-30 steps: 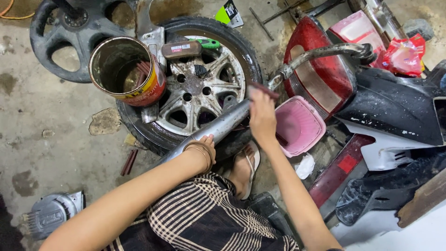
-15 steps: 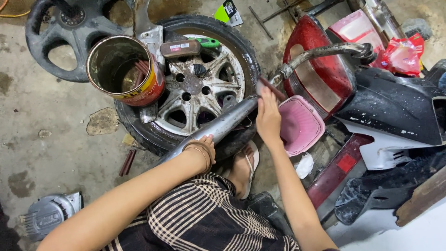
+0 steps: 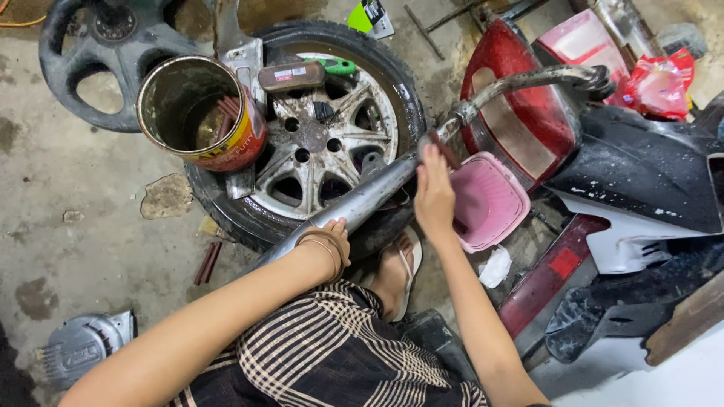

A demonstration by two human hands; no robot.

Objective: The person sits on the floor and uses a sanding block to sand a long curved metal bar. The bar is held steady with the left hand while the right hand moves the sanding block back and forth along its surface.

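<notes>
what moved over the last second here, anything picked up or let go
The right hand slid a little along the exhaust pipe toward its bent end, its thin brown tool still pressed there. Nothing was picked up or released. The left hand kept its grip lower on the pipe; wheel and tin can stayed put.

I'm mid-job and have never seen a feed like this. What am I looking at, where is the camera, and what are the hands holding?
There is no machine here: the one view comes from a camera on a person's head, looking down at their own bare arms. The left hand grips the long grey metal exhaust pipe. The right hand holds a thin dark red stick-like tool against that pipe. On the concrete floor lie a tyre with a silver alloy wheel, an open rusty tin can resting on it, and a pink plastic basket.
</notes>
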